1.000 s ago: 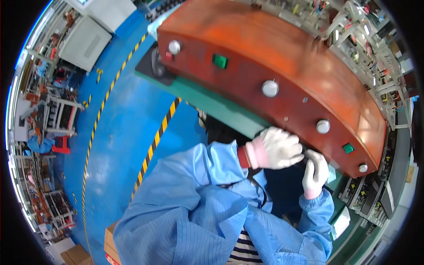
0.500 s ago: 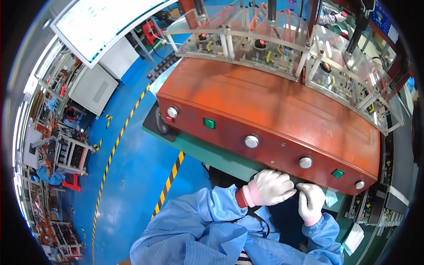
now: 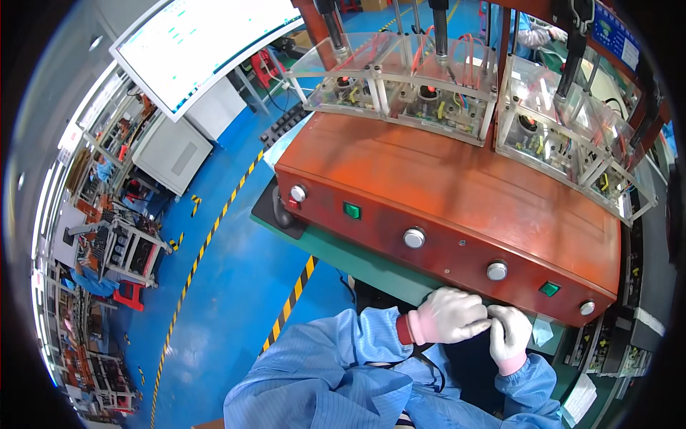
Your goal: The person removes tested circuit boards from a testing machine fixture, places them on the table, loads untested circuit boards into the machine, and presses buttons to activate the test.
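Observation:
My left hand (image 3: 451,316), in a white glove with a pink cuff, is at the green table's front edge, just below the red-brown control box (image 3: 429,186). Its fingers are curled and pressed together. Close on its right is my right hand (image 3: 510,332), gloved the same way, thumb and fingers drawn into a pinch. The fingertips of both hands meet or nearly meet. Whatever they hold, if anything, is too small or hidden to make out. On the box's front face are round silver buttons (image 3: 414,238) and green switches (image 3: 352,210).
Clear plastic fixtures (image 3: 443,107) with wires and black rods stand behind the box. A monitor (image 3: 207,50) hangs at the upper left. Left on the table is a dark mouse (image 3: 281,207) on a black pad. White paper (image 3: 579,397) lies right, near a conveyor (image 3: 647,264).
The whole view has shifted, so the box and table appear lower and farther right. My hands stay by the table edge, their fingertips now closer together.

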A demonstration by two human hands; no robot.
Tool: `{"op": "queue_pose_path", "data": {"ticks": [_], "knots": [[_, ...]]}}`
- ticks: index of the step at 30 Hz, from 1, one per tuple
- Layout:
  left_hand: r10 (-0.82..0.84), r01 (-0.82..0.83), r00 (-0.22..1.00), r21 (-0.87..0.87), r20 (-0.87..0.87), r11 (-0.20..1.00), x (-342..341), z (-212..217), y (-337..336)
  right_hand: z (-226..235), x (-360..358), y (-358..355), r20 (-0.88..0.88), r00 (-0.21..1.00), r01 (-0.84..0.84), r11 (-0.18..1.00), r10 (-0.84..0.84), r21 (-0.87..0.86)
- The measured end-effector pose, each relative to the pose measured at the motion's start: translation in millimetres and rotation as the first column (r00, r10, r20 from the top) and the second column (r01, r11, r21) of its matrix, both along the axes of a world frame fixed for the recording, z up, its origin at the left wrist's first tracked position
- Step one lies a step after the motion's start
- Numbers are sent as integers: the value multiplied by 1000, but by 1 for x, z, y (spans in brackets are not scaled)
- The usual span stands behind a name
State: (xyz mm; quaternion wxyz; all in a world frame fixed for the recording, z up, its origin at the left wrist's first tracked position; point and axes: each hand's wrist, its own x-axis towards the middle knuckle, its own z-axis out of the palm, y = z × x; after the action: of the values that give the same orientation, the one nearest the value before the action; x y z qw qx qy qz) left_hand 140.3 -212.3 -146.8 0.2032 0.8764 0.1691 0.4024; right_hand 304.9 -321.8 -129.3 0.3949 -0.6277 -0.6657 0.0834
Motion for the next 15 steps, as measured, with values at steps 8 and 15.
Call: {"op": "queue_pose_path", "data": {"ticks": [8, 15], "knots": [[-67, 64, 997, -107, -28, 992, 6, 7, 0, -8, 0, 8, -6, 997, 74, 996, -74, 53], [-62, 42, 990, -152, -129, 987, 2, 5, 2, 0, -1, 10, -4, 1000, 18, 998, -18, 66]]}}
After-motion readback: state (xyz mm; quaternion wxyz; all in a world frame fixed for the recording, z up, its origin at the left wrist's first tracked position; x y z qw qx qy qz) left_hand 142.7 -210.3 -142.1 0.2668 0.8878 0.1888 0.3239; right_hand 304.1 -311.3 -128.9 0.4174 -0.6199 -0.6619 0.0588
